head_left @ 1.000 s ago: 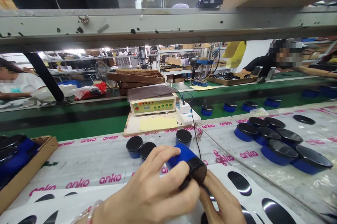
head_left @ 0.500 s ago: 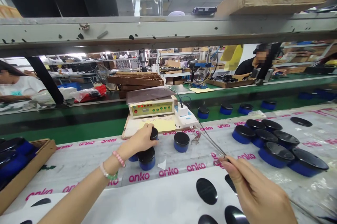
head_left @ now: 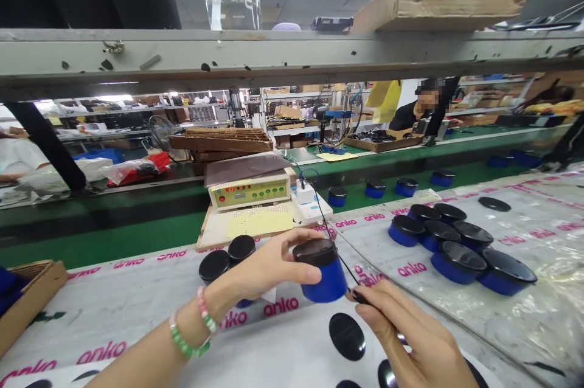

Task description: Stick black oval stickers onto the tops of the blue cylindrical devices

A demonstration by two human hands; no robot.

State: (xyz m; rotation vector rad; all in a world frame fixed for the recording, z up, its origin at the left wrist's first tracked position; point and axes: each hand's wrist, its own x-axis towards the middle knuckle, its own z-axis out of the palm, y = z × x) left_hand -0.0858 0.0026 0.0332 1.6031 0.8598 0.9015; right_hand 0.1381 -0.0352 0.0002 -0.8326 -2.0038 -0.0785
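My left hand [head_left: 278, 263] holds a blue cup with a black top [head_left: 322, 272], tilted a little, above the white sheet [head_left: 255, 351]. Thumb and fingers wrap its sides. My right hand [head_left: 406, 327] pinches a thin dark tool with a black cable [head_left: 344, 260], just right of the cup. Black ovals [head_left: 347, 336] lie on the white sheet below. Behind my left wrist stand more black-topped cups [head_left: 214, 265]. A group of the same cups [head_left: 438, 235] stands to the right on the plastic-covered table.
A control box [head_left: 250, 191] with a white plug adapter sits at the table's back edge. Several cups stand on the green belt [head_left: 137, 224]. A cardboard box [head_left: 41, 297] is at the left. A shelf [head_left: 274, 53] crosses overhead. A person sits beyond the belt.
My left hand has moved right and toward me, and now lifts a cup off the table. My right hand has come slightly left, closer to it. The view has shifted right.
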